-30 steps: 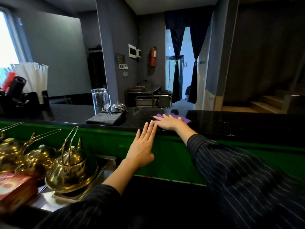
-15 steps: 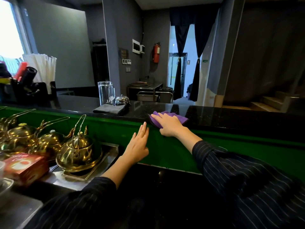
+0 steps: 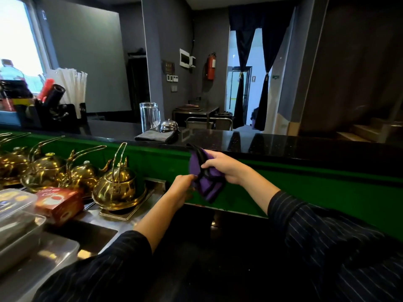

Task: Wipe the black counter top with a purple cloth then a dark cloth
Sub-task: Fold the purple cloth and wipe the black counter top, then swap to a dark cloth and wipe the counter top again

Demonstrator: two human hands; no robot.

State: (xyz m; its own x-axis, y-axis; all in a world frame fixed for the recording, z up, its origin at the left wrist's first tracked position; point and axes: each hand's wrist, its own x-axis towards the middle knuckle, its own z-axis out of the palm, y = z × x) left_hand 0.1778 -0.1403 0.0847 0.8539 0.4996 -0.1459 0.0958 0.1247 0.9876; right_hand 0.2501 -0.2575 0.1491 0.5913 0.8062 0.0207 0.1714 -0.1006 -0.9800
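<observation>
Head view: purple cloth [image 3: 197,165] is off the counter [image 3: 283,141], held by both hands in front of the green panel [image 3: 305,192].
Observed: right grip [image 3: 226,168] clenches the bunched cloth at its upper fold; left grip [image 3: 182,188] pinches the lower edge, fingertips partly hidden. Probable reason: refolding or handing over, first wipe seemingly finished. The dark cloth [image 3: 156,136] lies folded on the counter just beside the glass [image 3: 150,116] and bell [image 3: 169,125], within reach for the second pass. Change from half a second earlier: the right palm then pressed the cloth flat at the counter edge, left hand open below; now the cloth is lifted.
</observation>
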